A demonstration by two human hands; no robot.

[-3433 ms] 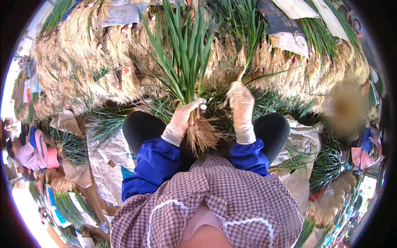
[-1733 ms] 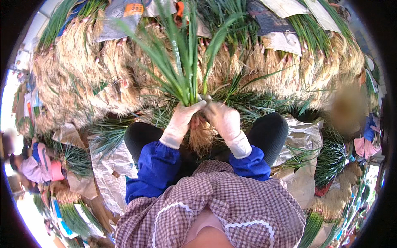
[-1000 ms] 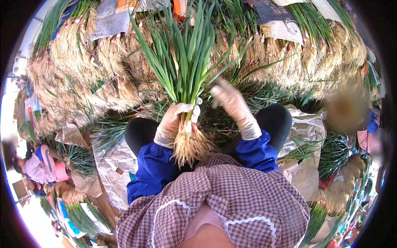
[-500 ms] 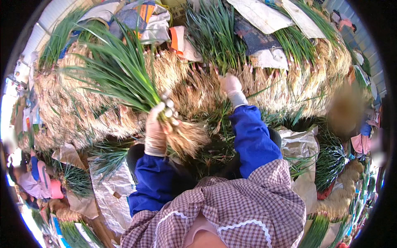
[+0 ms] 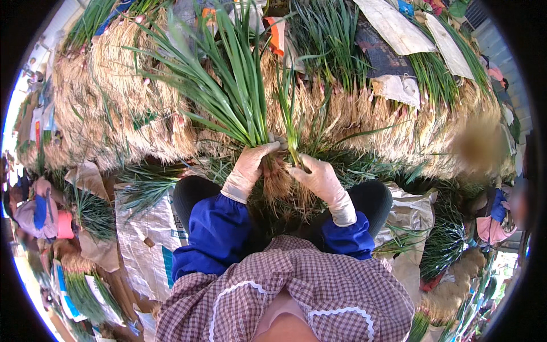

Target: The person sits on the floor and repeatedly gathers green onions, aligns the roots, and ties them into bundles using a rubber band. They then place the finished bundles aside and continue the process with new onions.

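Near the lap, the left hand point(image 5: 249, 170) is closed around a bunch of green onions point(image 5: 228, 97), and the right hand point(image 5: 320, 178) pinches a few more stalks point(image 5: 292, 122) just beside it. I judge the step is gathering a bunch; next, the stalks must join it with roots level. Left lies a white sack point(image 5: 149, 239) with blue print; beyond, the heap of rooted onions point(image 5: 364, 114) carries pale sacks point(image 5: 393, 25).

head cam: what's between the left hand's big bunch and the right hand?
In the head view, a few thin green stalks pinched by the right hand stand there, beside the bunch of green onions gripped by the left hand. Tan roots hang below.
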